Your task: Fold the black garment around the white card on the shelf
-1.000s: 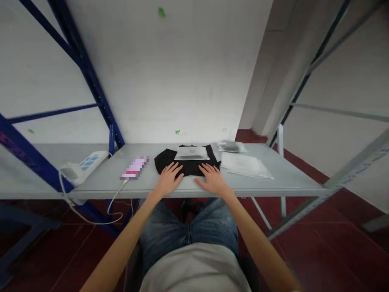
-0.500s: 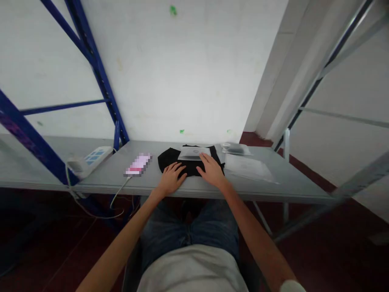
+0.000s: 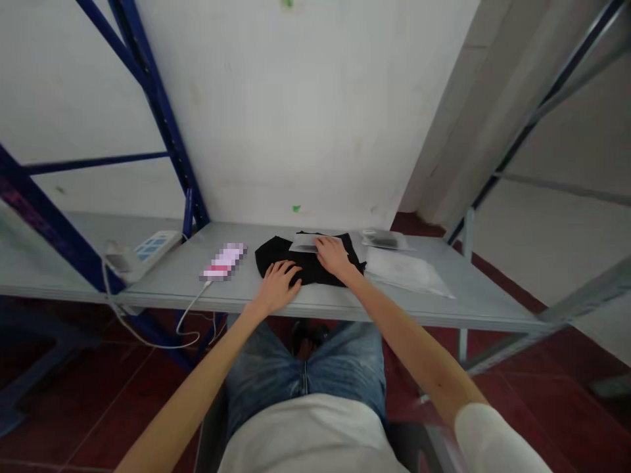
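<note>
From the head camera, our right hand [image 3: 332,255] has slid forward off the near part of the black cloth [image 3: 305,263] and now lies, fingers loosely spread, on the flat plastic packet [image 3: 304,242] at its far edge. Our left hand [image 3: 276,284] stays spread flat on the cloth, which lies folded, dark and smooth, mid-tabletop [image 3: 483,289], near the front edge.

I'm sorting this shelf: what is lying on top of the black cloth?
A grey flat packet lies at the far edge of the black cloth, partly covered by the right hand. The left hand presses the near edge.
</note>
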Demonstrator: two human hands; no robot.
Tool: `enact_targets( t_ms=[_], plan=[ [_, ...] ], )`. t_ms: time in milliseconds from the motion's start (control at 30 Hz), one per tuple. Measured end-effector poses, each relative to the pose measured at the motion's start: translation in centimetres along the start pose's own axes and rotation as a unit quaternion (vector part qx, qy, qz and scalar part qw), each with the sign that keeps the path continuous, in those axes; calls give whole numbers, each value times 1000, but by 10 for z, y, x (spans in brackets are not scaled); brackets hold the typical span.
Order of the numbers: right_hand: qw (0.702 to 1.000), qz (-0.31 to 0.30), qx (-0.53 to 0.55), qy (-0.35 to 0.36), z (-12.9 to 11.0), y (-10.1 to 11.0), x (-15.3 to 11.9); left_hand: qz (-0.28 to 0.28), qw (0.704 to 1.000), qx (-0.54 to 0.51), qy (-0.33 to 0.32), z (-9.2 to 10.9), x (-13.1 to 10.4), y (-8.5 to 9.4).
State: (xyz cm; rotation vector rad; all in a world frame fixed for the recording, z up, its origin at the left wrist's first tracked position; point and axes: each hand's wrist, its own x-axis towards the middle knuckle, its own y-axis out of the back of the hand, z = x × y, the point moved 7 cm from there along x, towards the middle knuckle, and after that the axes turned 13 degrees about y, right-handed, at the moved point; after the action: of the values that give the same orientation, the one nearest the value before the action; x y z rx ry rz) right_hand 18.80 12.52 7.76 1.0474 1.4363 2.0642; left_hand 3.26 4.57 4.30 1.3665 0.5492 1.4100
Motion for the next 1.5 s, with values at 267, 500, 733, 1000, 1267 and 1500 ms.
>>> enact_targets(
  t_ms=[267,500,733,1000,1267,1500],
  plan=[
    [997,56,-23,-38,47,58,-24,-8,1000,3,4,0,2,3],
    [970,190,-66,-134,153,139,-62,-4,1000,-3,1,0,2,3],
    [967,135,-17,-214,193,65,-104,1,1000,-1,1,0,1,3],
    [970,105,12,-221,199,16,-127,-10,1000,-4,7,1,0,3],
    [973,150,78,-158,96,22,-86,123,988,-13,88,-17,9,37],
    [960,198,187,-71,-41,36,-73,223,940,72,248,-97,31,50]
  ],
)
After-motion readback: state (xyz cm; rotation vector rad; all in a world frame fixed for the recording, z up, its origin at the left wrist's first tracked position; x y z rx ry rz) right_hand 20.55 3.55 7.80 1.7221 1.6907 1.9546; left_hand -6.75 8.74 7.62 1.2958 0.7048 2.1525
